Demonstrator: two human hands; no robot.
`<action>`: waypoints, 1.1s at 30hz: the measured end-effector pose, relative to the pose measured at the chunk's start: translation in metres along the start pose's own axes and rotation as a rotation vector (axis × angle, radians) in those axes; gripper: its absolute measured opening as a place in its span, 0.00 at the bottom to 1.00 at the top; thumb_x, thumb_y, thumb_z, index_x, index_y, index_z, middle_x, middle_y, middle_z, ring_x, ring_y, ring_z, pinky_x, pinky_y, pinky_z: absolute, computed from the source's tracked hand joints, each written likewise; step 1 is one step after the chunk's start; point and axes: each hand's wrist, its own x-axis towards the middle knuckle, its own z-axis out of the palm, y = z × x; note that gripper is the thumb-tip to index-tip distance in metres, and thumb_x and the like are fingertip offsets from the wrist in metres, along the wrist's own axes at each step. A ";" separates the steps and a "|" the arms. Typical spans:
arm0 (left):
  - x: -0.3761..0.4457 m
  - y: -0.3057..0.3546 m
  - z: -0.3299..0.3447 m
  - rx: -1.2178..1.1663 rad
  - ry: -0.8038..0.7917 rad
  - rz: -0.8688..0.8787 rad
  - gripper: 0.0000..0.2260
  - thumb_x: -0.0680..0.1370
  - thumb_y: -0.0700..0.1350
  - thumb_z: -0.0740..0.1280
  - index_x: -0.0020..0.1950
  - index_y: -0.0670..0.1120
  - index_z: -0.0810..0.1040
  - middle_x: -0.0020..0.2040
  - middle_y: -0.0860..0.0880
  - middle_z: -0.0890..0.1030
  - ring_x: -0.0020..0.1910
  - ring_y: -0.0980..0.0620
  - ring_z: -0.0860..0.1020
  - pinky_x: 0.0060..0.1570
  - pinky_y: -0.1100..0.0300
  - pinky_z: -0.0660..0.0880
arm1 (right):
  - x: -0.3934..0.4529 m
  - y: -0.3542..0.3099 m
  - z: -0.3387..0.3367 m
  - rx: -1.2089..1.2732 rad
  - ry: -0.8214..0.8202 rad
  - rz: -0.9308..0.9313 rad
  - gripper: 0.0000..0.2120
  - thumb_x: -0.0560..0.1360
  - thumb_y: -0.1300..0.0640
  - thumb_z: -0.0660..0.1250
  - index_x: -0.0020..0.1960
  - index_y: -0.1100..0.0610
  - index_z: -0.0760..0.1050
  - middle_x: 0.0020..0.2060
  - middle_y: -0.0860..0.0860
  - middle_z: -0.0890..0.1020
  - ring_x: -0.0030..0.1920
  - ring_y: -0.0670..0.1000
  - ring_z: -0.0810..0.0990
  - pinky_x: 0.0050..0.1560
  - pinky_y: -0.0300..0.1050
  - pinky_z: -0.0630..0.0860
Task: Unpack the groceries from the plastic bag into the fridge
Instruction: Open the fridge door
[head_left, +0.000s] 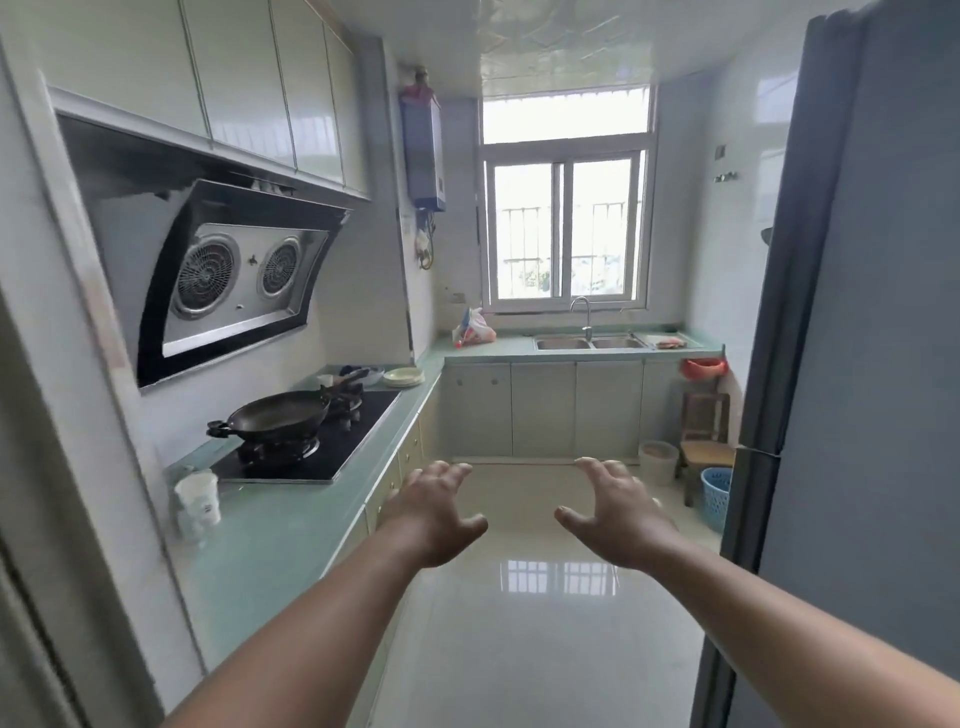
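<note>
A plastic bag (474, 327) with reddish groceries inside sits on the far counter in the corner, left of the sink. The tall grey fridge (872, 364) fills the right side of the view, its doors closed. My left hand (434, 512) and my right hand (621, 514) are stretched out in front of me over the floor, fingers spread and relaxed, holding nothing. Both hands are far from the bag and left of the fridge.
A green counter (270, 540) runs along the left with a black hob and a wok (278, 413), a white cup (199, 501) and plates (404, 375). A double sink (589, 343) lies under the window. A stool (704, 447), a white bin (658, 460) and a blue basket (716, 496) stand at the far right.
</note>
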 end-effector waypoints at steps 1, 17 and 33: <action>0.018 -0.001 0.005 0.001 -0.001 0.005 0.32 0.75 0.61 0.63 0.77 0.56 0.58 0.77 0.54 0.61 0.74 0.50 0.60 0.70 0.50 0.64 | 0.017 0.004 0.003 -0.003 0.003 0.003 0.34 0.73 0.37 0.64 0.74 0.47 0.58 0.72 0.49 0.65 0.70 0.54 0.66 0.66 0.51 0.68; 0.350 -0.043 0.045 -0.043 0.002 0.075 0.32 0.75 0.61 0.63 0.77 0.57 0.58 0.76 0.53 0.62 0.73 0.49 0.62 0.69 0.52 0.65 | 0.318 0.030 0.054 -0.076 0.040 0.054 0.33 0.73 0.37 0.62 0.75 0.46 0.58 0.72 0.48 0.65 0.70 0.52 0.66 0.66 0.51 0.68; 0.668 0.015 0.138 0.003 -0.063 0.119 0.30 0.76 0.60 0.63 0.76 0.57 0.59 0.76 0.54 0.62 0.73 0.50 0.61 0.68 0.53 0.65 | 0.621 0.174 0.104 0.117 0.008 0.193 0.33 0.73 0.38 0.63 0.74 0.46 0.57 0.71 0.49 0.65 0.68 0.53 0.68 0.65 0.52 0.70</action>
